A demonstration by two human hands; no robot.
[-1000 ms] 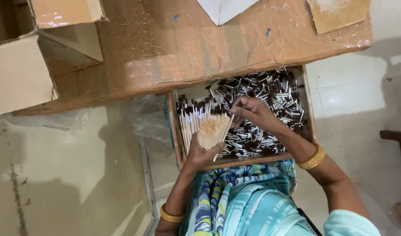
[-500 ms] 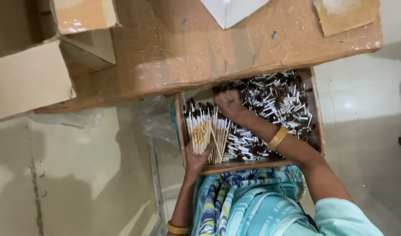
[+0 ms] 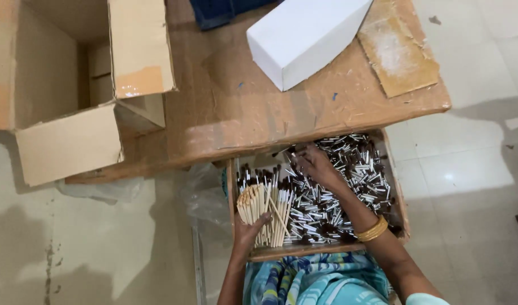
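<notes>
While bundle of brushes point(image 3: 263, 210) is clamped upright in left hand point(image 3: 248, 232) over tray point(image 3: 399, 192), right hand point(image 3: 314, 165) is buried in loose brushes point(image 3: 349, 181) under worktop point(image 3: 259, 113), grip hidden. Risk: bundle fans out, sticks slip if clamp loosens.

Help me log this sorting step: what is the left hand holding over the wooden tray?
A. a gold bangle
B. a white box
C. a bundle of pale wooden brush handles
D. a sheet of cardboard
C: the left hand grips a bundle of pale wooden brush handles at the near-left corner of the wooden tray, while the right hand reaches into the loose brushes.
</notes>
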